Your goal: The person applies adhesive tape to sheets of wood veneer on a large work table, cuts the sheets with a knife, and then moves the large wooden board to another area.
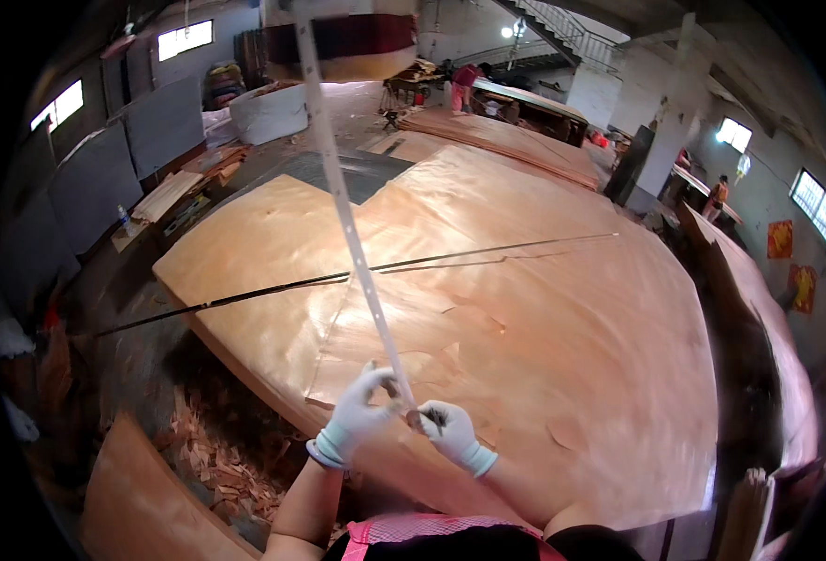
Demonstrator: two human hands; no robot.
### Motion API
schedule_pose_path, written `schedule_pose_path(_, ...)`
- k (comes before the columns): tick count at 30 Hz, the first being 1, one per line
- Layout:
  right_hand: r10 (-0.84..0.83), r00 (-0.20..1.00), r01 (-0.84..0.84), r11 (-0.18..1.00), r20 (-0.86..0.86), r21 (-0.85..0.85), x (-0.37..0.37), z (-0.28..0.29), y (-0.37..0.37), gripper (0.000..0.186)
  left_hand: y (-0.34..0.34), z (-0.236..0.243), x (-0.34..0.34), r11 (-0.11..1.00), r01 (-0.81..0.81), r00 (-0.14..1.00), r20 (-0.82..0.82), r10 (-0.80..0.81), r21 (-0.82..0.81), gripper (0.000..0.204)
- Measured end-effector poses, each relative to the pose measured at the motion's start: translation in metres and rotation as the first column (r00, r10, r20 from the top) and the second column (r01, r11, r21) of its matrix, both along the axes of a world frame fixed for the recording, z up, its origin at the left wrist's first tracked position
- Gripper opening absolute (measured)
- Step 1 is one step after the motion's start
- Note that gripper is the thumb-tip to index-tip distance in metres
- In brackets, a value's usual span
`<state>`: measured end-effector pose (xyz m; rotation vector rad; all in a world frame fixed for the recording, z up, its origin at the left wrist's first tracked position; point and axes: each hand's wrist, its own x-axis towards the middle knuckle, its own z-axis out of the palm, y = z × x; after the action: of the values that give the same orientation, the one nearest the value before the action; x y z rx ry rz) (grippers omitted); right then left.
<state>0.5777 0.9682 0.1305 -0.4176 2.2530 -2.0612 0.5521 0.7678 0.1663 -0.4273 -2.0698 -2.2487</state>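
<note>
A long pale strip with a row of small holes [368,285] rises from my hands toward the top of the view, where its upper end passes out of sight. My gloved right hand [452,435] pinches the strip's lower end, its glove darkened at the fingertips. Just left of the strip, my gloved left hand [361,411] has its fingers curved and apart; contact with the strip is unclear. Both hands are over the near edge of a wide stack of thin orange-brown wood veneer sheets [544,337]. A thin dark rod [272,292] lies across the stack, passing behind the strip.
Broken veneer scraps [221,458] litter the floor at lower left, beside a curved wood sheet [146,496]. More veneer lies along the right [759,327]. A person in red [464,89] stands by a farther stack; another person [718,198] is at far right. A pillar [665,122] rises behind.
</note>
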Motion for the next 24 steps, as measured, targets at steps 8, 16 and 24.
schedule_pose_path(8, 0.245, 0.831, -0.114, 0.954, -0.500, 0.277, 0.058, 0.019, 0.055, 0.019, 0.069, -0.029, -0.016, 0.987, -0.132, 0.991, 0.031, 0.129, 0.097, 0.018)
schedule_pose_path(16, -0.287, 0.895, 0.242, 0.956, 0.343, 0.169, 0.080, -0.012, 0.137, 0.035, 0.150, -0.067, 0.026, 0.864, 0.503, 0.702, 0.573, -0.423, 0.021, 0.029)
schedule_pose_path(24, -0.363, 0.932, 0.318, 0.839, 0.018, 0.442, 0.117, -0.067, 0.222, 0.032, 0.207, -0.102, 0.050, 0.725, 0.678, 0.419, 0.748, -0.514, 0.118, 0.023)
